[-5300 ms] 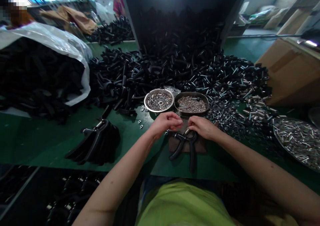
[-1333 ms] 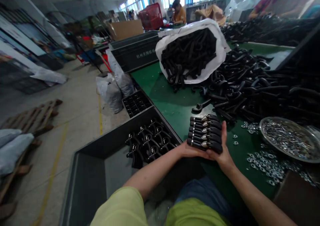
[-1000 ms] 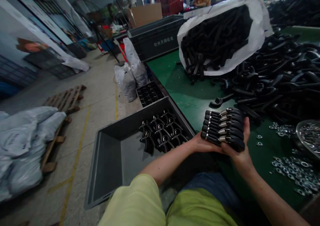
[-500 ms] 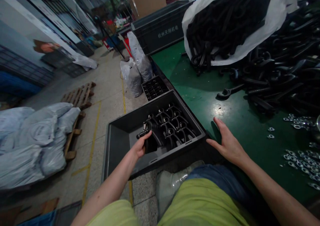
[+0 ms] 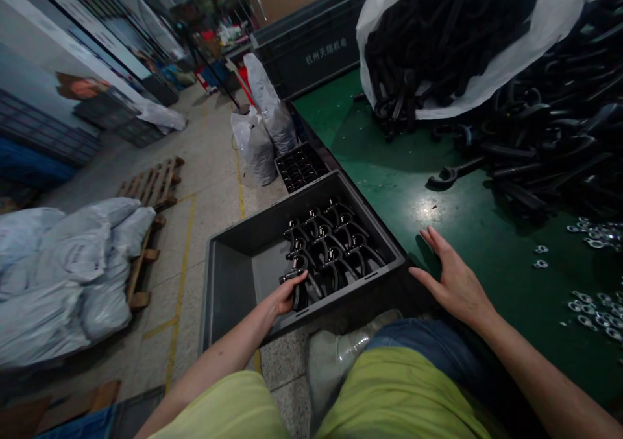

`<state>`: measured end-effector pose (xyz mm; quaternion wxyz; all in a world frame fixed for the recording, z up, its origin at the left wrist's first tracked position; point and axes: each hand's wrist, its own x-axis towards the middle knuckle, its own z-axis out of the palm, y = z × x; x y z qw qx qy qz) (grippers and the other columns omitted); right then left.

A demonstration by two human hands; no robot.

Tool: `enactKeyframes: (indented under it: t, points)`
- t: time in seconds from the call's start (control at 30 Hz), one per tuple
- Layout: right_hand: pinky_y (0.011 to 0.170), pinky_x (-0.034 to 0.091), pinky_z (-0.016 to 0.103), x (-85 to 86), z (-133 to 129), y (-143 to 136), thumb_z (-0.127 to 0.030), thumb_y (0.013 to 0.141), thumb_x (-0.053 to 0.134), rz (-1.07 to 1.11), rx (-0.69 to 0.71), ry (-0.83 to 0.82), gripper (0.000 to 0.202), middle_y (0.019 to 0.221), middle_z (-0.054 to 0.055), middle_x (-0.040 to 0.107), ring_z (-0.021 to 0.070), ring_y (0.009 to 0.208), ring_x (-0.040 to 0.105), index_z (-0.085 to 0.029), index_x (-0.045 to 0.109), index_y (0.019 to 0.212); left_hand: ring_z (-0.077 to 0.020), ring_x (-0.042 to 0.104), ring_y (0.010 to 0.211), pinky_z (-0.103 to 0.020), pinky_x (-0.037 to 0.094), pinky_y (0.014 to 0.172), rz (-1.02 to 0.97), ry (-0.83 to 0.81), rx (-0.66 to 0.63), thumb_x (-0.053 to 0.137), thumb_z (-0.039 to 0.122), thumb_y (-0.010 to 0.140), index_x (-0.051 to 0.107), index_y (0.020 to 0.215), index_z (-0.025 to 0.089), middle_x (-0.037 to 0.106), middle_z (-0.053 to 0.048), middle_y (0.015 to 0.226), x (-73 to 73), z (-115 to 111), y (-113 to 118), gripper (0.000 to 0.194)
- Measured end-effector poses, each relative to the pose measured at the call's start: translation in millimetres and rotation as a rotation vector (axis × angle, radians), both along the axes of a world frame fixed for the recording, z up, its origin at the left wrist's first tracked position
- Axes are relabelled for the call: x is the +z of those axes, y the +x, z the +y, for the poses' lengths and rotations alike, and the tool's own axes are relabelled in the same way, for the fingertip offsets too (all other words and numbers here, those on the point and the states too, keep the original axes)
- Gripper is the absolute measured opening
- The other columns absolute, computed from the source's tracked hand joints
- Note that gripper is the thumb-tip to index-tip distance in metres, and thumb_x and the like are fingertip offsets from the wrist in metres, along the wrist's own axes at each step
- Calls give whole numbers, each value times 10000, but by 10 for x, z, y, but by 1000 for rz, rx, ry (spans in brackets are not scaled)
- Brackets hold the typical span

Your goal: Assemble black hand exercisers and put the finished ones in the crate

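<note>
Inside the grey plastic crate (image 5: 224, 290), my left hand (image 5: 286, 295) is closed on a black curved handle (image 5: 312, 286) with a shiny metal fitting at its upper end. The handle is low in the crate, close beside several similar black handles (image 5: 322, 237) standing in rows; whether it touches the crate floor is hidden. My right hand (image 5: 455, 284) is over the near edge of the green table (image 5: 379, 160), fingers stretched and thumb apart, holding nothing. A single black handle (image 5: 453, 173) lies on the table beyond it.
On the table, a white sack (image 5: 367, 56) spills black handles beside a large heap (image 5: 545, 147). Small metal eyelets (image 5: 596, 309) lie at the right. Behind the crate are another filled tray (image 5: 300, 166) and grey bags (image 5: 256, 147). Loaded sacks (image 5: 73, 257) sit on the left.
My left hand has moved right and down with the black handle, bringing it in line with the rows. My right hand stays open, in nearly the same place.
</note>
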<state>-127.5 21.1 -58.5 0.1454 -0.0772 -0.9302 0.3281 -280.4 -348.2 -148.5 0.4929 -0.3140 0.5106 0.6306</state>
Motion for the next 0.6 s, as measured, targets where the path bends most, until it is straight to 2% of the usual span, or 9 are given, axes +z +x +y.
enactKeyframes:
  t: [0.13,0.27,0.43,0.6]
  points:
    - [1054,353,473,11,-5,0,-398,852,535,3,8,12,777,1432,127,401,264,1311,378,-214,104,1472,-249,680,825,-334,525,769,9,37,9,640,410,776,654,896,103,716,-117,819,-118,-52,101,331]
    - [1046,361,481,5,-11,-2,-404,853,530,-8,2,22,772,1427,123,411,272,1303,390,-217,109,1473,-269,672,899,-351,518,813,14,46,8,639,428,773,652,938,98,717,-136,879,-178,-124,107,369]
    - [1044,365,484,-27,-6,1,-409,847,536,-3,2,51,766,1405,124,440,277,1295,399,-202,139,1468,-264,675,911,-361,508,856,28,39,2,608,438,799,649,965,98,721,-136,886,-270,-130,92,381]
    - [1052,354,487,-48,-4,-16,-410,843,545,-7,7,88,773,1397,133,447,285,1289,403,-182,150,1468,-263,673,928,-363,498,888,18,43,-13,615,438,796,648,995,101,722,-136,915,-441,-109,82,393]
